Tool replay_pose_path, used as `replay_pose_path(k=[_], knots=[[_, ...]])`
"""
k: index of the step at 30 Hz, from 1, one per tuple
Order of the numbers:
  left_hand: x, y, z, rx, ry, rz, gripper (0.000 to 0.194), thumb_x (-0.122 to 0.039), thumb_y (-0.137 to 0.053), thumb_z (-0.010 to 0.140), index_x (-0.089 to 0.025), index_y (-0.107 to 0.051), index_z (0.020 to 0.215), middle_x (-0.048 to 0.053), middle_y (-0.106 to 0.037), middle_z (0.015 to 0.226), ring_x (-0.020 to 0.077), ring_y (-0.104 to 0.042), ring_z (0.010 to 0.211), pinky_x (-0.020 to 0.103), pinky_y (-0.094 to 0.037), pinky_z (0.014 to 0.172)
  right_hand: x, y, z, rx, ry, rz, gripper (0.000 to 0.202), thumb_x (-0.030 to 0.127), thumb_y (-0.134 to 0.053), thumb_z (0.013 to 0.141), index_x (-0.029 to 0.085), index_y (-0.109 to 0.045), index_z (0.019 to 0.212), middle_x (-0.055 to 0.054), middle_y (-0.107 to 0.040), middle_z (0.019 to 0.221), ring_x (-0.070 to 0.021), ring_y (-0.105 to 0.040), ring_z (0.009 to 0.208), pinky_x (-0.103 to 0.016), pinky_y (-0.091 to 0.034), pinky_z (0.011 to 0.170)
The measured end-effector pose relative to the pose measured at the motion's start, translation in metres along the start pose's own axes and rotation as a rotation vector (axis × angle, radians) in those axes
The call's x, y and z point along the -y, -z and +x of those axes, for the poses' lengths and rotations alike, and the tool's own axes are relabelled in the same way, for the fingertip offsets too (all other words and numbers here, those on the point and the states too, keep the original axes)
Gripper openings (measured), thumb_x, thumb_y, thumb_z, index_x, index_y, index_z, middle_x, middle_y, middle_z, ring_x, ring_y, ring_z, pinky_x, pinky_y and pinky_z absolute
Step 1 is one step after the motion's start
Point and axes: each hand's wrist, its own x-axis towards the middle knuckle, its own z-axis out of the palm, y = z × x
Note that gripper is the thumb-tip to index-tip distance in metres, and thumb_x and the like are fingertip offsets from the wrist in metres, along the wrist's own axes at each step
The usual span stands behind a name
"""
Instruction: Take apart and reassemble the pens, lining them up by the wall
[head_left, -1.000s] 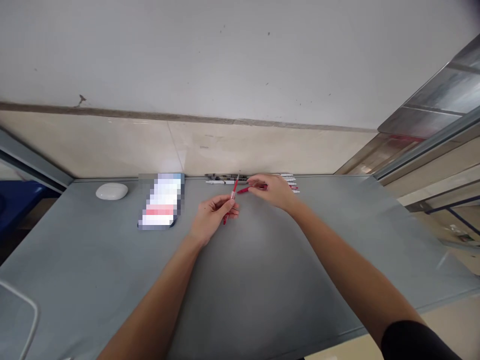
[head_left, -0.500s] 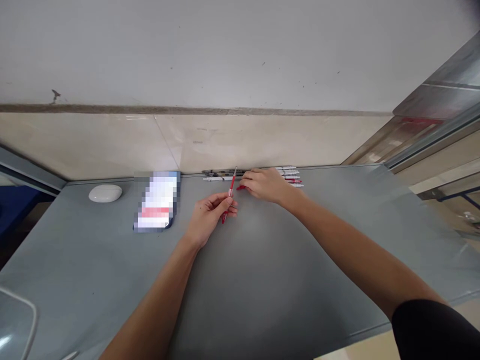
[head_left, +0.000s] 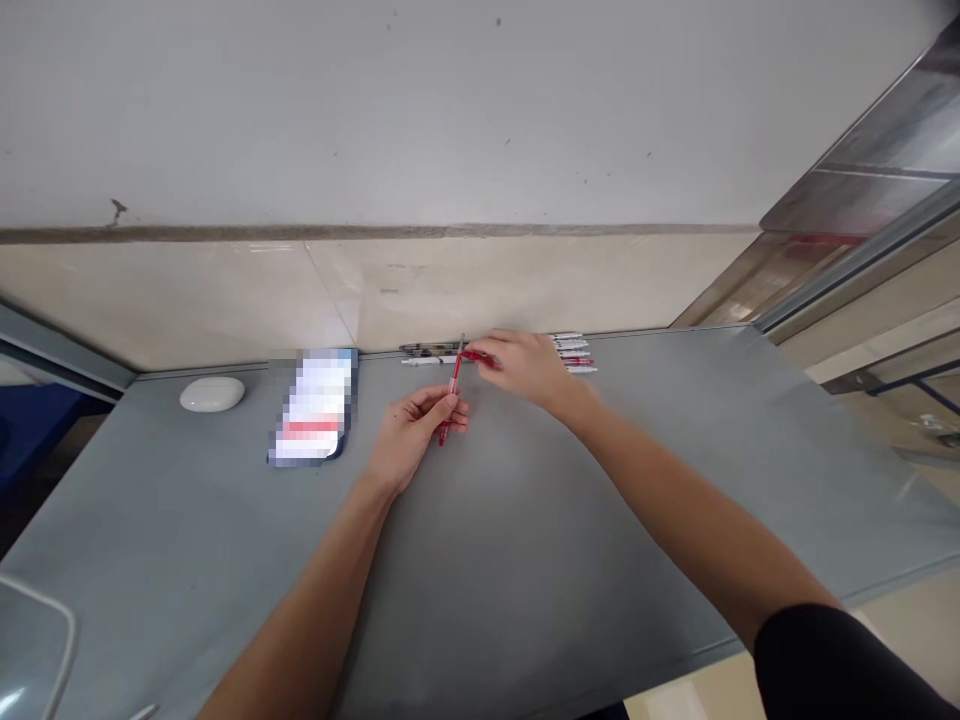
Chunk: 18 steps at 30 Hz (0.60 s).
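My left hand [head_left: 411, 428] is closed around a slim red pen [head_left: 454, 376], thumb against its barrel. The pen tilts with its bare tip toward the wall. Just right of that tip, my right hand [head_left: 523, 368] pinches a red pen cap [head_left: 480, 357] between thumb and fingers. The cap lies close to the pen tip; whether they touch I cannot tell. Behind my right hand, several pens [head_left: 574, 350] lie side by side along the wall, white ones and a red one among them. Their middles are hidden by that hand, while dark and white ends [head_left: 427, 351] show at its left.
Left of my hands lies a phone [head_left: 311, 410] with a blurred-out screen. A white rounded case [head_left: 212, 394] sits farther left. The grey tabletop [head_left: 525, 560] meets a tiled wall [head_left: 525, 280] at the back. A white cable [head_left: 64, 630] curves at the lower left.
My right hand has lifted the red cap off the pen row and brought it left, up to the pen's tip. My left hand holds the pen in nearly the same place.
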Motion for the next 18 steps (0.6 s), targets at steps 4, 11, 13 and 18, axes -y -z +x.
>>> replay_pose_path(k=[4,11,13,18], knots=[[0.001,0.0,0.0,0.02,-0.003,0.0,0.037,-0.039,-0.074,0.078,-0.013,-0.067,0.103,0.007,-0.071,0.087,0.0156,-0.066,0.076,0.033,-0.053,0.079,0.004,0.005,-0.008,-0.178,-0.119,0.43,0.027,0.025,-0.056,0.084,0.029,-0.073,0.103,-0.001,-0.073,0.101,-0.0173,-0.066,0.084,-0.031,-0.048,0.075],[0.001,-0.002,-0.001,0.026,-0.005,0.033,0.037,-0.041,-0.075,0.076,-0.014,-0.068,0.101,0.006,-0.071,0.086,0.0158,-0.066,0.076,0.035,-0.053,0.08,0.01,-0.004,-0.036,-0.202,-0.483,1.308,0.022,0.032,-0.07,0.072,0.025,-0.072,0.093,0.0,-0.067,0.086,-0.0121,-0.061,0.069,-0.034,-0.058,0.07],[0.001,-0.002,-0.002,0.027,-0.006,0.04,0.037,-0.041,-0.075,0.076,-0.015,-0.069,0.101,0.006,-0.071,0.087,0.0159,-0.066,0.076,0.034,-0.054,0.08,0.012,-0.008,-0.045,-0.216,-0.546,1.455,0.02,0.032,-0.072,0.069,0.023,-0.071,0.087,0.002,-0.064,0.085,-0.0114,-0.061,0.069,-0.034,-0.059,0.071],[0.002,-0.002,-0.002,0.056,0.001,0.098,0.039,-0.044,-0.073,0.078,-0.015,-0.069,0.104,0.008,-0.072,0.09,0.0166,-0.066,0.077,0.035,-0.055,0.079,0.014,-0.011,-0.06,-0.217,-0.555,1.634,0.013,0.029,-0.072,0.07,0.023,-0.068,0.082,0.003,-0.062,0.085,-0.0112,-0.063,0.069,-0.032,-0.058,0.07]])
